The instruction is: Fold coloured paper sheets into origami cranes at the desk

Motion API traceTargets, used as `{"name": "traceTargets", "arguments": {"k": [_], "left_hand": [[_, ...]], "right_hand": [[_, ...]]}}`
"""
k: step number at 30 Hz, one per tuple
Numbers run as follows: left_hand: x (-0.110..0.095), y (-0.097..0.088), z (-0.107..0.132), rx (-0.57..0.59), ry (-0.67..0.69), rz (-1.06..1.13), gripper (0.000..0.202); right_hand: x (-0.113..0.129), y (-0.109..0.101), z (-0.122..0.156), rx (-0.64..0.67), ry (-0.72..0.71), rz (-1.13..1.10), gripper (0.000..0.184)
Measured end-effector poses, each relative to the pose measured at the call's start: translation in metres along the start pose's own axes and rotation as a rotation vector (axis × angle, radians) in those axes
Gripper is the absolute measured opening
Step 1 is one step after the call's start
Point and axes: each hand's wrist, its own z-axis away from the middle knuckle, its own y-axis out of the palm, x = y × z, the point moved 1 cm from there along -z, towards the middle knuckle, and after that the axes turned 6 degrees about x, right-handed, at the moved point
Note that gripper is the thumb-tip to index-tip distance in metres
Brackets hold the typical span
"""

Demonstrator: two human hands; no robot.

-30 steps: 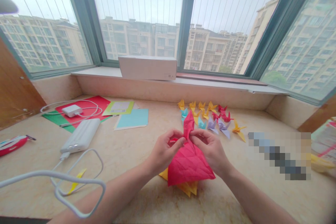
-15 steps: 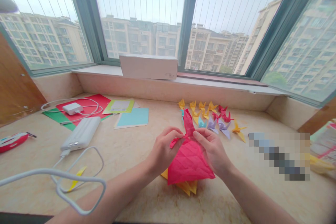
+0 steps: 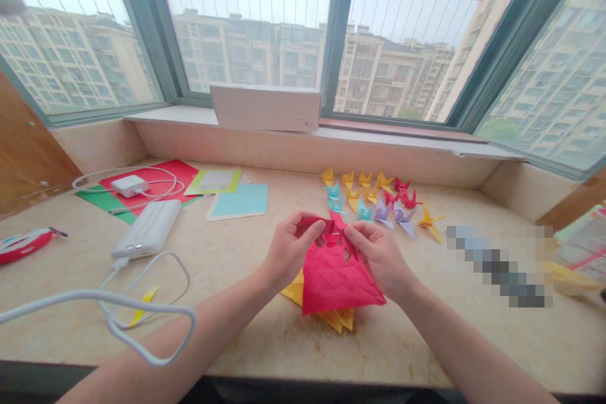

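Pinching red folded paper, the left hand and right hand obscure its folds (yellow paper below, partly covered).

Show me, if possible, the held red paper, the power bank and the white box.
Held red paper (image 3: 343, 281), head view: broad lower part.
Power bank (image 3: 148, 226), head view: top face.
White box (image 3: 266, 108), head view: front face.

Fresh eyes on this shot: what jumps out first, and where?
The bright red folded paper, front and centre, pinched by the left hand and right hand. Next, the small folded birds in yellow, red, blue and lilac, clustered beyond it, slightly right. Then the white power bank, off left.
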Motion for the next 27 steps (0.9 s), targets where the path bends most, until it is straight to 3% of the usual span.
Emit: {"name": "traceTargets", "arguments": {"k": [5,9,13,20,24,27], "left_hand": [[0.001,0.001,0.002,0.075,0.093,0.023,0.015],[-0.005,0.001,0.009,0.208,0.303,-0.197,0.017],[-0.011,0.000,0.014,0.270,0.385,-0.311,0.028],[0.002,0.002,0.008,0.139,0.249,-0.209,0.011],[0.008,0.006,0.007,0.120,0.174,-0.065,0.012],[0.006,0.006,0.008,0.116,0.130,-0.027,0.015]], "right_hand": [[0.002,0.001,0.001,-0.022,-0.041,0.023,0.022],[0.004,0.002,0.001,-0.014,-0.094,0.032,0.022],[0.004,0.003,0.001,0.001,-0.102,0.036,0.022],[0.002,0.004,0.002,-0.007,-0.134,0.126,0.018],[0.001,0.003,0.002,0.005,-0.153,0.188,0.019],[-0.001,0.002,0.003,-0.020,-0.195,0.364,0.017]]}}
